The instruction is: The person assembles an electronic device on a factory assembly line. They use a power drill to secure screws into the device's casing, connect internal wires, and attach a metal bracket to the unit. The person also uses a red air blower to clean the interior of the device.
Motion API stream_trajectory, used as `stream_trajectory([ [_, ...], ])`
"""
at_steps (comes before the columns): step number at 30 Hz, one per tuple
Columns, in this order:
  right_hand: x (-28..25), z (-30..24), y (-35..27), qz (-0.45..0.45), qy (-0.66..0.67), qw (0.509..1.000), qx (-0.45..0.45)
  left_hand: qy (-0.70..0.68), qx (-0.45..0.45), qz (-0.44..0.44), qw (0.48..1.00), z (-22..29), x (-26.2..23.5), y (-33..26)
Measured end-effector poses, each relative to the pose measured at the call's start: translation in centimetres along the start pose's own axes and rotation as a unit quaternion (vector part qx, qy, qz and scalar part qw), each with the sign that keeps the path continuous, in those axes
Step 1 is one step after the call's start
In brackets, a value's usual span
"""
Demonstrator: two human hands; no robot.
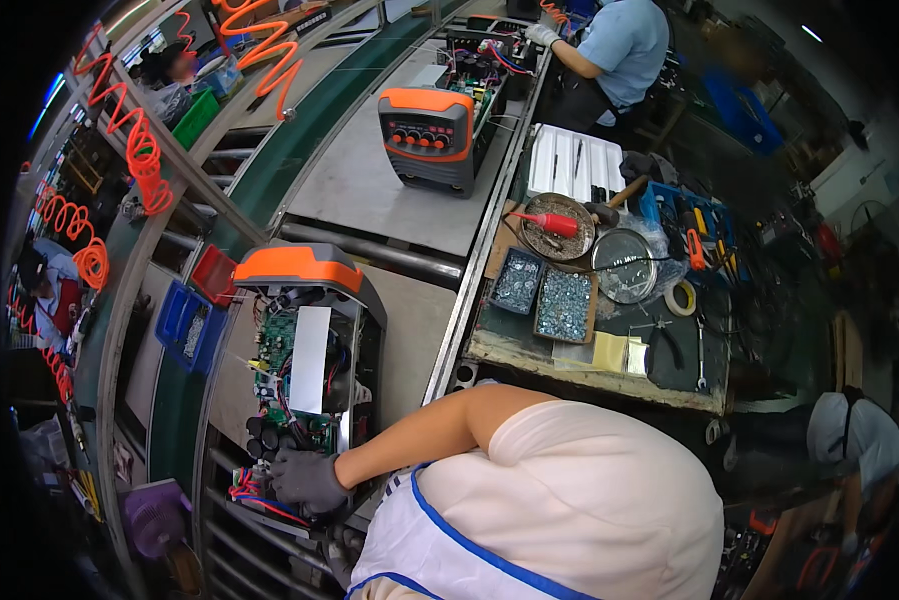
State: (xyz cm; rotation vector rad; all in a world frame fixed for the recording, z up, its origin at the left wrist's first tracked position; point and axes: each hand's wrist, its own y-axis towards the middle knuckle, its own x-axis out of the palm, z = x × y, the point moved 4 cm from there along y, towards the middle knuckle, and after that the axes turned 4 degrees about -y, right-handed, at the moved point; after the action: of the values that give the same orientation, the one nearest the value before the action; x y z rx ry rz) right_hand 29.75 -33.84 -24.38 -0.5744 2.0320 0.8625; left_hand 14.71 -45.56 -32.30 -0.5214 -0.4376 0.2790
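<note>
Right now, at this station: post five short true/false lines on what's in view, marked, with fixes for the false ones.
1. The nearer machine is open, its green board exposed. True.
2. The right hand wears a white glove. False: the glove is grey.
3. The right hand is by red and blue wires. True.
4. The red bottle stands upright on the floor. False: it lies on the round pan.
5. The farther machine has its knobbed front turned away from the camera. False: that front is in view.
</note>
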Motion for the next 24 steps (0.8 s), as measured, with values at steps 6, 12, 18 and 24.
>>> stream_trajectory([
  [6,1.9,-1.3,1.0,-0.004,0.039,0.999,-0.015,-0.009,0.004,0.017,1.0,-0.1,-0.7,-1.1],
  [12,0.0,-0.7,0.5,-0.009,0.033,0.997,-0.064,-0.015,-0.012,0.002,1.0,-0.8,0.3,0.0],
  [18,1.4,-0.3,1.7,0.098,0.096,0.989,0.048,-0.015,-0.022,0.003,1.0,-1.4,1.1,-0.3],
  [24,-1.4,-0.9,-0.6,0.131,0.136,0.982,-0.01,-0.023,-0.032,0.006,0.999,-2.3,2.0,-0.4],
])
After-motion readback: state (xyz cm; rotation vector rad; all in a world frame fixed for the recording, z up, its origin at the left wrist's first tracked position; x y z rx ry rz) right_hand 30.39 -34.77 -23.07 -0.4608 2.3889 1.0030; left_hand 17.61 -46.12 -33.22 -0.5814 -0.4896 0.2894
